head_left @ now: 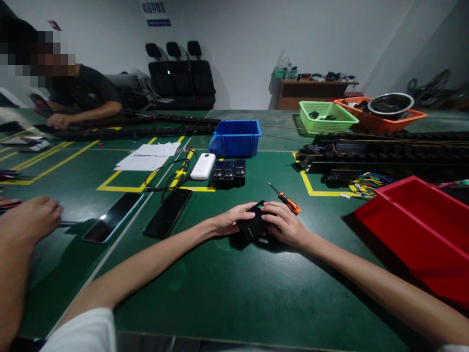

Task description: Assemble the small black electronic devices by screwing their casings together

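Note:
Both of my hands grip a small black box-shaped device just above the green table. My left hand pinches its left side, thumb on top. From the right, my right hand wraps its fingers over the upper edge. A small green mark shows on the box near my fingertips; its underside is hidden. Just beyond my right hand lies a screwdriver with an orange and black handle. Several black modules stand in a row farther back, beside a white power bank.
Two phones, one light-edged and one black, lie to the left. A blue bin stands behind, a red bin at right. Wired black assemblies lie back right. Another person's hand rests at far left; a co-worker sits beyond.

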A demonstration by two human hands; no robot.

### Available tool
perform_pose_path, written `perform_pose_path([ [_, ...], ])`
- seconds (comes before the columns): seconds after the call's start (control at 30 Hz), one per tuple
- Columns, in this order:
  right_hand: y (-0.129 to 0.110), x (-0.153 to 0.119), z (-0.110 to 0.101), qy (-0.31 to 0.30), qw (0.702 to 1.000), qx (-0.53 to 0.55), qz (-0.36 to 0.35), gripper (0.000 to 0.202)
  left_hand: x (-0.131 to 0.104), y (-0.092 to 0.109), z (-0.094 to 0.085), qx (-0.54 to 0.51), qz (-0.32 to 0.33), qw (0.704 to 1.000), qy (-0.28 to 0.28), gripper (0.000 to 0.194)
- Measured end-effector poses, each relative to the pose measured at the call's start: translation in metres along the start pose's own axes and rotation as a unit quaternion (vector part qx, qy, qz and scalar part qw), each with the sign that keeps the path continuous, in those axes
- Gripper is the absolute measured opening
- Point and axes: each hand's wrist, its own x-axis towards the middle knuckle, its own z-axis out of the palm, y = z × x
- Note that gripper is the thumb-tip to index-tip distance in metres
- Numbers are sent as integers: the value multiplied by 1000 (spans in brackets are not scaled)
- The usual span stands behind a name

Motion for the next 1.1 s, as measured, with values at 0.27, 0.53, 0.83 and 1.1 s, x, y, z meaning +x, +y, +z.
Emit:
perform_pose_path([
  [0.27,4,-2,4,8,999,-28,34,38,-1,-1,7,34,56,997,35,72],
  [0.53,3,-4,3,-24,998,-14,53,43,1,-10,12,134,169,968,128,66],
  [0.83,1,-1,0,-54,997,-7,61,42,2,-12,11,233,211,931,184,62],
  [1.1,-2,1,-1,-101,994,1,50,52,0,-11,13,252,220,916,220,61],
])
